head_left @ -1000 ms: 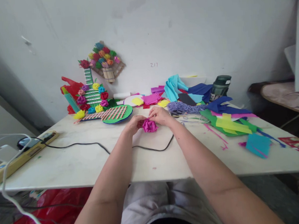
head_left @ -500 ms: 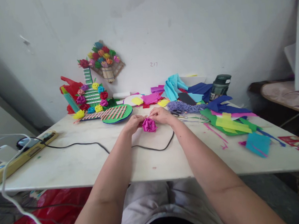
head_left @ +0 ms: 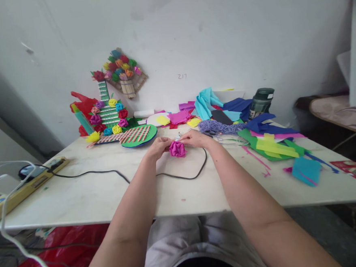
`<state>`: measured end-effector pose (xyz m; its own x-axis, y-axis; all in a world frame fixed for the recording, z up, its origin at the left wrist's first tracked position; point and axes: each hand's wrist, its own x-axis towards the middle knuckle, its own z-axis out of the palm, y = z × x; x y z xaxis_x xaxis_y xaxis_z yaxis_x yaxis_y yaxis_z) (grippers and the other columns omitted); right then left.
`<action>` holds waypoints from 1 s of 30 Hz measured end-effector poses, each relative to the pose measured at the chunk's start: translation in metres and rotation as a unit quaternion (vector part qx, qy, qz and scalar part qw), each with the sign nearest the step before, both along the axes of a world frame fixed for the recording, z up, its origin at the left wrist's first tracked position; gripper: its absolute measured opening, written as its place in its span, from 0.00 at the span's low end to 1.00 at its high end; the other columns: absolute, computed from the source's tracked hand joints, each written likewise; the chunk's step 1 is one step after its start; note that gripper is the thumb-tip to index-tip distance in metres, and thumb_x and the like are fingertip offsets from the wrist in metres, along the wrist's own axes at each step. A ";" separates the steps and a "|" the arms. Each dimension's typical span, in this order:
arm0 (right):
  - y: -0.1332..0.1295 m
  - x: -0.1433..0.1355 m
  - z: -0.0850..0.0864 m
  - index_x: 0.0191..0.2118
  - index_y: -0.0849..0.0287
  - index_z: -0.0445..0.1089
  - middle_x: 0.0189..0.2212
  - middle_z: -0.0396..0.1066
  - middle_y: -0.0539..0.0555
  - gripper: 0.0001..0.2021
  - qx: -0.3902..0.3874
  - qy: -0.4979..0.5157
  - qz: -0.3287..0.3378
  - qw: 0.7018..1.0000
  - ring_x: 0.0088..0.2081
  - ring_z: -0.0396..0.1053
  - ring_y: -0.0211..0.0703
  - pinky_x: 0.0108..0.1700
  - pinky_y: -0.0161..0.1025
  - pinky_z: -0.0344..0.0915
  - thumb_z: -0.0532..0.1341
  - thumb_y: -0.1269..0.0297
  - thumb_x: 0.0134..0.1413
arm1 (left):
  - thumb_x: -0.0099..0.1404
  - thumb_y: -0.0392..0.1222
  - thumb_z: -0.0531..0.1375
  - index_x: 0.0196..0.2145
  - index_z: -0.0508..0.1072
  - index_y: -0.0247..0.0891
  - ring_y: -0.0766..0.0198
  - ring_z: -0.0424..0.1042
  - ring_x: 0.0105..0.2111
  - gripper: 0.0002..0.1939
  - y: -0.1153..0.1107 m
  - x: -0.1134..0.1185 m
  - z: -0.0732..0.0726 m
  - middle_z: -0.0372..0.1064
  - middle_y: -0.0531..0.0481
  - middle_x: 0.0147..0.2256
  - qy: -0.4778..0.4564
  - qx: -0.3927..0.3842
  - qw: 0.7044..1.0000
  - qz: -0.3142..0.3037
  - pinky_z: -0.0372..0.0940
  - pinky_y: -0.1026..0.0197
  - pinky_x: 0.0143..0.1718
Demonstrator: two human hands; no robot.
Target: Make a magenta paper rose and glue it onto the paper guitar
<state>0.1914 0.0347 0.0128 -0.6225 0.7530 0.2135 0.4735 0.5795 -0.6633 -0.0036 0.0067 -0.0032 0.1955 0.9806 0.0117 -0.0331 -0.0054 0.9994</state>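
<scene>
A bright magenta crepe-paper flower (head_left: 177,149) with crinkled petals is between my hands, just above or on the white table. My left hand (head_left: 161,146) pinches its left side with the thumb and fingers closed. From the other side, my right hand (head_left: 196,139) has its fingers bent down onto the flower's upper right edge, pinching it. Behind the flower, between the fingertips, a small whitish thing (head_left: 178,136) shows, too small to name. A black cord (head_left: 184,178) loops across the tabletop in front of the flower and runs up near my right wrist.
A guitar-shaped craft (head_left: 138,135) with paper roses stands at the back left. Purple yarn (head_left: 218,127), coloured paper sheets (head_left: 273,145) and a dark bottle (head_left: 261,103) lie or stand to the right. A power strip (head_left: 29,186) is at the left edge.
My right fingers have come down lower against the flower, and the whitish thing behind it is now exposed. My left hand keeps nearly the same hold. The view has shifted slightly.
</scene>
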 end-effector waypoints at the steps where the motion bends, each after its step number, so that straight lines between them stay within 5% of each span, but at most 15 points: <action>1: 0.000 0.000 0.000 0.39 0.63 0.79 0.25 0.73 0.51 0.14 -0.008 0.000 0.004 1.000 0.26 0.62 0.35 0.31 0.32 0.58 0.59 0.64 0.52 | 0.43 0.40 0.69 0.19 0.69 0.31 0.71 0.62 0.17 0.13 0.000 0.000 0.000 0.64 0.52 0.16 -0.001 -0.002 1.000 -0.002 0.58 0.65 0.23; 6: 0.001 0.001 -0.001 0.41 0.63 0.78 0.22 0.72 0.50 0.14 -0.019 -0.003 0.002 1.000 0.24 0.62 0.35 0.29 0.31 0.59 0.59 0.65 0.52 | 0.44 0.39 0.69 0.19 0.69 0.31 0.71 0.63 0.18 0.12 -0.001 -0.001 0.001 0.65 0.52 0.17 -0.005 -0.001 1.000 -0.013 0.60 0.65 0.25; 14: 0.001 -0.002 -0.002 0.42 0.59 0.79 0.35 0.79 0.54 0.13 0.048 0.002 -0.040 0.998 0.33 0.72 0.40 0.36 0.32 0.64 0.61 0.66 0.52 | 0.40 0.42 0.71 0.20 0.70 0.31 0.70 0.65 0.19 0.15 0.000 -0.003 0.001 0.68 0.51 0.18 -0.020 -0.002 1.000 -0.020 0.61 0.65 0.25; 30: -0.010 -0.006 0.009 0.43 0.51 0.78 0.40 0.78 0.53 0.12 0.141 -0.075 -0.110 0.981 0.41 0.74 0.44 0.42 0.35 0.65 0.62 0.65 0.52 | 0.46 0.40 0.68 0.24 0.73 0.30 0.68 0.67 0.20 0.11 0.000 -0.005 0.003 0.69 0.49 0.20 -0.020 -0.006 0.999 -0.037 0.63 0.63 0.29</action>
